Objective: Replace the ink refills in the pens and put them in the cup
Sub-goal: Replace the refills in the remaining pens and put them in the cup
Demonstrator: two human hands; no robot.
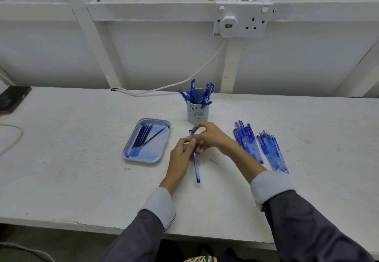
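White workbench (82, 179) fronts a white panelled wall with a double socket (244, 20) at upper right. At frame centre stands a bear-face cup (197, 114) filled with blue pens (205, 95). A blue tray (143, 160) left of centre holds ink refills (143, 136). Loose pens (260, 145) lie right of centre. Below the cup, the left hand (180, 159) grips one blue pen (196, 167) by its barrel. The right hand (211, 136) pinches its upper end.

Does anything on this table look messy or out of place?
Only small things. In the tray, one refill lies slanted across it, while the other refills sit in a neat row. The pens in the cup lean in different directions. Nothing looks spilled or broken.
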